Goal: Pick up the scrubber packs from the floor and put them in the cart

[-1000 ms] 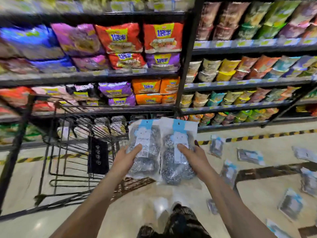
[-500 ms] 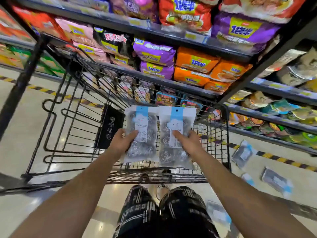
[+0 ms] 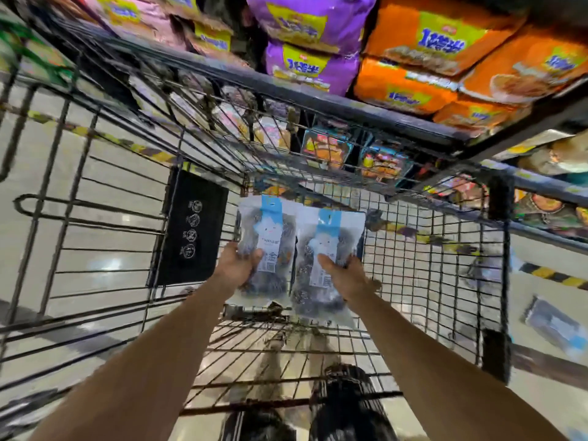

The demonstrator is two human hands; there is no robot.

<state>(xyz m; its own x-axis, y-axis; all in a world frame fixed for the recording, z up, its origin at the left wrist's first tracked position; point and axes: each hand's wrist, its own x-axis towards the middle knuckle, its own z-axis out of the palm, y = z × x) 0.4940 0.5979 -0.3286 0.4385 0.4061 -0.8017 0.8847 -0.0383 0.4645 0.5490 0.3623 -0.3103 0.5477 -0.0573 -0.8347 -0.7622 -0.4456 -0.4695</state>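
**Two scrubber packs held over the cart basket**

Two clear plastic packs of grey steel-wool scrubbers, each with a white and light-blue card label, are held side by side with their inner edges touching. The left scrubber pack (image 3: pixel 265 249) is gripped by the left hand (image 3: pixel 237 265), thumb across the front of the pack near its label and the other fingers hidden behind it. The right scrubber pack (image 3: pixel 327 259) is gripped the same way by the right hand (image 3: pixel 345 276), thumb pressed on the front. Both packs are inside the outline of the black wire shopping cart (image 3: pixel 439 281), above its mesh floor; whether they touch the floor cannot be told.

A black plastic panel with white round symbols (image 3: pixel 192 229) hangs on the cart's wire wall just left of the left hand. Beyond the cart's far rim stand store shelves carrying orange noodle bags (image 3: pixel 445 43) and purple noodle bags (image 3: pixel 308 65). To the right, outside the cart, another clear pack with a blue label (image 3: pixel 555 327) lies on the pale glossy floor (image 3: pixel 541 281), near a yellow-and-black striped floor line (image 3: pixel 556 276).
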